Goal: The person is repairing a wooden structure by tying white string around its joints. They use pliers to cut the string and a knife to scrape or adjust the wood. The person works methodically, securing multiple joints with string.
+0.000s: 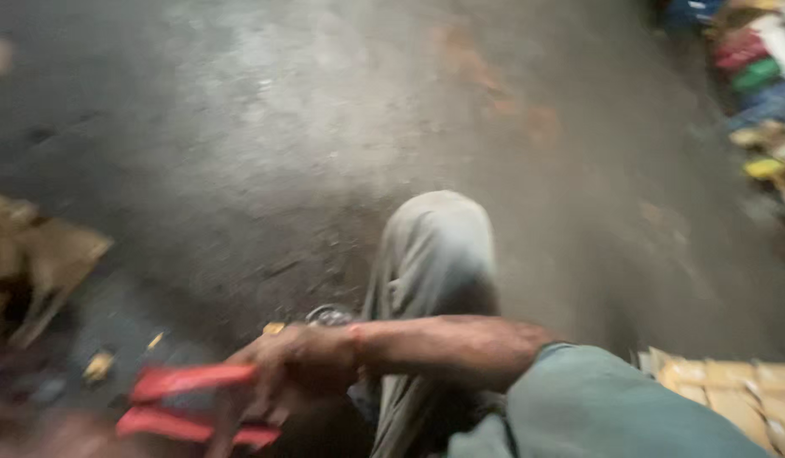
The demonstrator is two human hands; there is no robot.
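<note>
Red-handled tool (193,403) lies low at the bottom left over the grey floor (265,153), its two handles running nearly level, left to right. Right hand (295,369) grasps their right ends; blur hides which way its head points.

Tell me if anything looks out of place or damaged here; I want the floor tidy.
Small yellowish scraps lie scattered on the grey floor near the right hand, which grips red handles. Torn brown cardboard lies at left. Blur hides finer detail.
</note>
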